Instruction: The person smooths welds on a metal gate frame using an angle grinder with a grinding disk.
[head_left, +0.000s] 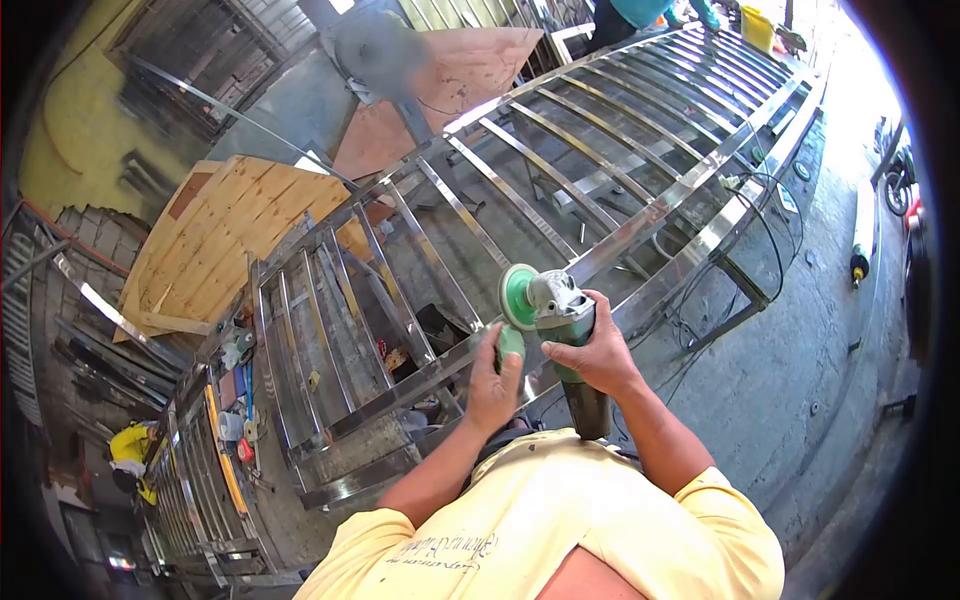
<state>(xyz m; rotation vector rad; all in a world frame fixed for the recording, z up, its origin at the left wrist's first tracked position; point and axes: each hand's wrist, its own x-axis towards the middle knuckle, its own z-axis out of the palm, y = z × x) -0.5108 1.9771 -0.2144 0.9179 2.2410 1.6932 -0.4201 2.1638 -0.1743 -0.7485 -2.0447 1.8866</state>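
Observation:
An angle grinder point(567, 318) with a grey head and a dark green body is held upright in front of my chest. My right hand point(603, 352) is wrapped round its body. On its left side sits a round green disc point(518, 297) with a pale rim. My left hand point(492, 378) grips a green block point(511, 347) just below the disc; whether the two touch is unclear. Behind both hands lies a long shiny metal frame point(430, 378) with many parallel bars.
Wooden panels point(235, 235) lean at the left. A co-worker in a teal top point(640, 12) is at the frame's far end, beside a yellow bucket point(757, 28). Another person in yellow point(130, 443) is at the lower left. Black cables point(775, 235) hang over the frame's right side.

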